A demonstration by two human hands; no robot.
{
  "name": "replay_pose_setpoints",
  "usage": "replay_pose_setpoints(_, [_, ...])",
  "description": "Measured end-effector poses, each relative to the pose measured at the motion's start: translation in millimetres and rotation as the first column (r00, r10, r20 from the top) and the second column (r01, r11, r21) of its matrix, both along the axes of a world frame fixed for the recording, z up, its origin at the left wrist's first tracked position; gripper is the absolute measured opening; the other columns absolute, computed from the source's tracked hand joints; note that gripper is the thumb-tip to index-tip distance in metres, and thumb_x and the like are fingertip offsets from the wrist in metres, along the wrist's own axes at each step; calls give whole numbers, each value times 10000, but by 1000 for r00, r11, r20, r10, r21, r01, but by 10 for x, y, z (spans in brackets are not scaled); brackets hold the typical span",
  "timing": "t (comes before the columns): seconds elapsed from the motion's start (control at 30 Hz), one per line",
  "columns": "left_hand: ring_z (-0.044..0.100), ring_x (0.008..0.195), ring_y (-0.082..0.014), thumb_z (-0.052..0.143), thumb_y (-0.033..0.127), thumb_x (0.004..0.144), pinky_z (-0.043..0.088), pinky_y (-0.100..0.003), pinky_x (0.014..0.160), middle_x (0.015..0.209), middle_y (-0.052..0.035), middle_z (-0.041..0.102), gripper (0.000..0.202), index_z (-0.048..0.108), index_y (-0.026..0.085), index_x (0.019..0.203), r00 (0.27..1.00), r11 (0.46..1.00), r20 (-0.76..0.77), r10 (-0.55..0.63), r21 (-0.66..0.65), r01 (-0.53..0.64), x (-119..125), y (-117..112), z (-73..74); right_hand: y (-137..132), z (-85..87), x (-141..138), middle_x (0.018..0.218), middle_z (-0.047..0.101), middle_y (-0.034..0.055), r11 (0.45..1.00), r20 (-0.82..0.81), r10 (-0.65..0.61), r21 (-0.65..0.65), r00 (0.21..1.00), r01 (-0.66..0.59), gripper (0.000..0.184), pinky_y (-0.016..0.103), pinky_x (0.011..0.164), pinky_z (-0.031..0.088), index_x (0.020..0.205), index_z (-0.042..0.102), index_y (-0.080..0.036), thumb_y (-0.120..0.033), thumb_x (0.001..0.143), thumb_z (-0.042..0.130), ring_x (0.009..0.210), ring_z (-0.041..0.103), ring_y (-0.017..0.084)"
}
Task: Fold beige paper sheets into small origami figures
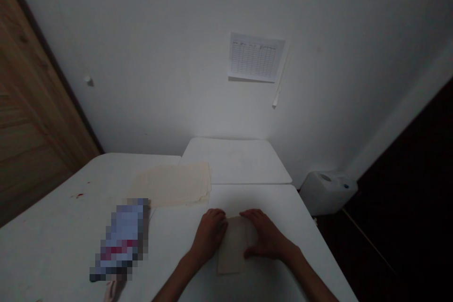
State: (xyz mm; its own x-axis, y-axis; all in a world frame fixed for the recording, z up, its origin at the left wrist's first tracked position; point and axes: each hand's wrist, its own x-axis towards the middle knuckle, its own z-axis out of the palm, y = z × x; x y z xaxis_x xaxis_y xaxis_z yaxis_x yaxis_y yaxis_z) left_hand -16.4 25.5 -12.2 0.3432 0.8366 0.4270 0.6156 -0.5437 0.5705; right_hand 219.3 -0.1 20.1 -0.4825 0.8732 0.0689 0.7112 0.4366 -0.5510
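Observation:
A small beige folded cloth (231,255) lies on the white table (63,240) near its front right. My left hand (209,236) rests on the cloth's left edge with fingers curled down onto it. My right hand (266,238) lies flat over the cloth's right side, fingers stretched toward the left hand. Both hands press the cloth against the tabletop. A stack of cream cloths (173,184) sits farther back on the table, a little left of my hands.
A blurred rectangular object (120,240) lies on the table left of my hands. A smaller white surface (237,160) stands behind, against the wall. A printed sheet (255,57) hangs on the wall. A white bin (327,191) sits on the floor at right; a wooden door (28,127) at left.

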Motion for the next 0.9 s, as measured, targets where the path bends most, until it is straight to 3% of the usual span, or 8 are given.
replay_pose_setpoints(0.13, [621, 968, -232, 505, 273, 870, 495, -423, 875, 1023, -83, 671, 156, 626, 207, 943, 982, 998, 189, 18, -65, -5, -23, 17, -24, 81, -147, -24, 1307, 526, 107, 993, -184, -113, 16, 976, 118, 831, 440, 1044, 348, 1362, 434, -222, -364, 627, 796, 1198, 478, 269])
replay_pose_setpoints(0.23, [640, 930, -218, 509, 313, 876, 522, -379, 826, 1027, -81, 682, 177, 638, 201, 920, 959, 987, 283, 31, -160, 16, -18, 12, 46, 155, -199, -59, 1161, 624, 98, 974, -366, -225, -48, 903, 223, 645, 392, 867, 489, 1322, 483, -211, -361, 737, 710, 958, 617, 226])
replay_pose_setpoints(0.33, [648, 849, -193, 509, 344, 884, 535, -333, 750, 1019, -66, 687, 201, 651, 204, 911, 939, 975, 342, 32, -218, 46, -7, -2, 147, 218, -179, -99, 910, 700, 73, 957, -473, -289, -137, 832, 255, 412, 342, 709, 526, 1118, 639, -174, -414, 784, 662, 775, 655, 212])
replay_pose_setpoints(0.43, [641, 759, -167, 541, 348, 870, 534, -300, 688, 1004, -51, 690, 186, 657, 203, 884, 924, 974, 382, 14, -214, 73, 0, -15, 223, 242, -123, -134, 769, 705, 57, 946, -525, -323, -179, 788, 269, 330, 308, 642, 516, 887, 703, -151, -461, 787, 654, 704, 658, 206])
replay_pose_setpoints(0.63, [632, 744, -164, 575, 357, 870, 533, -303, 698, 869, -33, 694, 211, 629, 196, 994, 912, 992, 407, 53, -127, -1, 0, 43, 344, 226, 66, -179, 758, 723, 43, 937, -592, -332, -115, 734, 331, 306, 300, 644, 530, 804, 727, -177, -475, 780, 664, 687, 664, 198])
replay_pose_setpoints(0.73, [628, 754, -167, 584, 349, 875, 529, -319, 725, 874, -40, 702, 272, 624, 202, 1100, 918, 999, 395, 34, -5, -35, 3, 121, 478, 229, 215, -199, 779, 734, 43, 928, -627, -311, -40, 714, 369, 259, 314, 658, 546, 825, 739, -197, -442, 790, 665, 690, 673, 203])
replay_pose_setpoints(0.9, [634, 803, -181, 566, 273, 900, 522, -328, 733, 863, -57, 694, 132, 677, 206, 921, 933, 960, 337, -123, 279, 26, -3, 202, 777, 237, 418, -227, 829, 739, 43, 893, -655, -256, 120, 711, 433, 206, 343, 700, 568, 844, 738, -218, -399, 822, 641, 741, 686, 211])
